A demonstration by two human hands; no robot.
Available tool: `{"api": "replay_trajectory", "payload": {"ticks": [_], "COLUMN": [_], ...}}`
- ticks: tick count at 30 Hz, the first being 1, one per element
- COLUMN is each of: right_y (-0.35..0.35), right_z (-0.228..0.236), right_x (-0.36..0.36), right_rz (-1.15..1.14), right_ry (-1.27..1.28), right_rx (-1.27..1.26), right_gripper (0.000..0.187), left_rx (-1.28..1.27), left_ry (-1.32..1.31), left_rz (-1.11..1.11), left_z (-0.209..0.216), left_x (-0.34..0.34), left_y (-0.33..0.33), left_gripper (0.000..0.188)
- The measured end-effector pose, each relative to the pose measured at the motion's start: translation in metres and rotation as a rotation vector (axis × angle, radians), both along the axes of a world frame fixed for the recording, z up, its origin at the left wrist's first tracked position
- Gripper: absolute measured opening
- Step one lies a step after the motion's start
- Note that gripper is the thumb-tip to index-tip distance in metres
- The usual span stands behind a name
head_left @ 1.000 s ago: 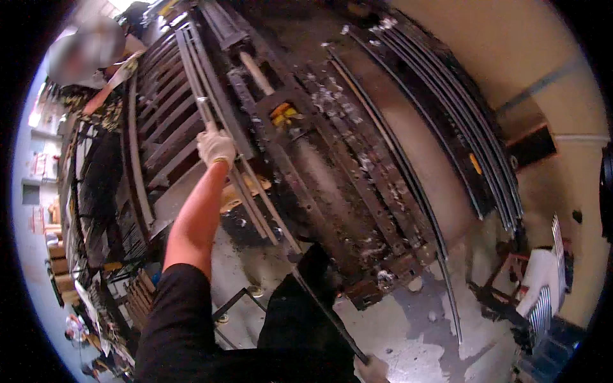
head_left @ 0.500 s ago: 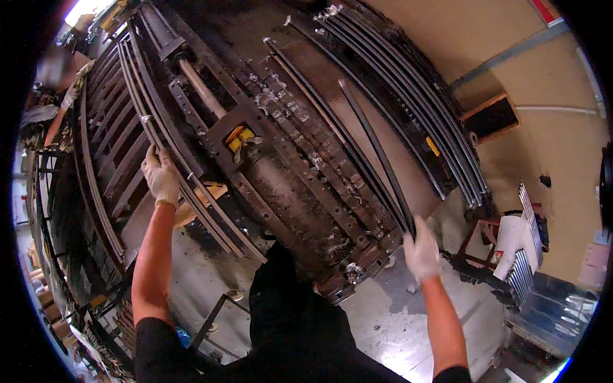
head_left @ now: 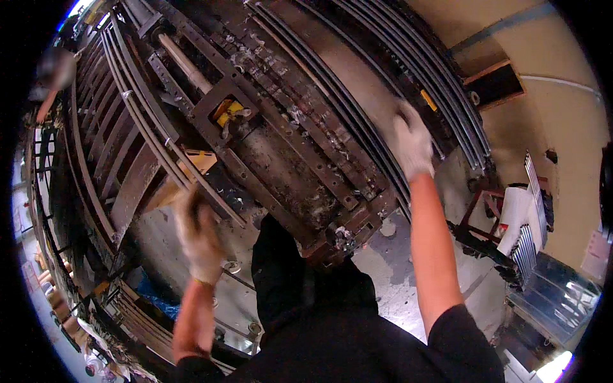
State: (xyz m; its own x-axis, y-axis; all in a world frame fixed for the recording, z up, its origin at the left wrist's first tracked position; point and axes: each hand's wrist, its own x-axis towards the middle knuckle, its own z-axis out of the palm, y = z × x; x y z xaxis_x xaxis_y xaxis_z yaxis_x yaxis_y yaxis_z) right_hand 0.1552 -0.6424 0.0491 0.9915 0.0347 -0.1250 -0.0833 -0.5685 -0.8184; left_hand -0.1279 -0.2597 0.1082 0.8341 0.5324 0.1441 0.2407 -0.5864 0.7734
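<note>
My right hand [head_left: 414,143], in a pale work glove, is over the brown strip of the bench, just right of a row of long dark metal rods [head_left: 348,105]. Its thumb and fingers look apart, with no rod visible between them, though motion softens their outline. Lower left, my gloved left hand [head_left: 203,242] is smeared by motion near the lower ends of a bundle of long thin rods [head_left: 150,131]. Pale ties circle that bundle. Whether the left fingers touch or hold a rod cannot be made out.
Between the rod groups lies a heavy rusty machine frame [head_left: 281,159] with a yellow piece [head_left: 230,113] in its square opening. More dark rods [head_left: 424,73] lie at the far right. Another person's arm [head_left: 48,102] shows at upper left. A white roll [head_left: 514,217] stands at right.
My right hand has moved up and released the slanting rod, which now lies along the neighbouring rods. My left hand has come down toward me from the tied bundle. The view has shifted.
</note>
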Motion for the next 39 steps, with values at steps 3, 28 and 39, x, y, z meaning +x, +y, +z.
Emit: {"api": "replay_trajectory", "payload": {"ticks": [3, 28, 39], "right_y": [-0.111, -0.244, -0.367], "right_z": [-0.011, 0.147, 0.037], "right_x": [-0.114, -0.351, -0.506], "right_rz": [-0.317, 0.121, 0.026], "right_ry": [-0.021, 0.321, 0.525], "right_rx": [-0.095, -0.462, 0.021], "right_gripper": [0.056, 0.038, 0.028], "left_rx": [-0.111, -1.526, -1.568], "left_ry": [0.019, 0.323, -0.005], "left_rz": [-0.270, 0.139, 0.016], "left_z": [0.008, -0.009, 0.028], "left_x": [-0.044, 0.162, -0.061], "left_y": [-0.098, -0.324, -0.428], "left_gripper": [0.033, 0.043, 0.022]}}
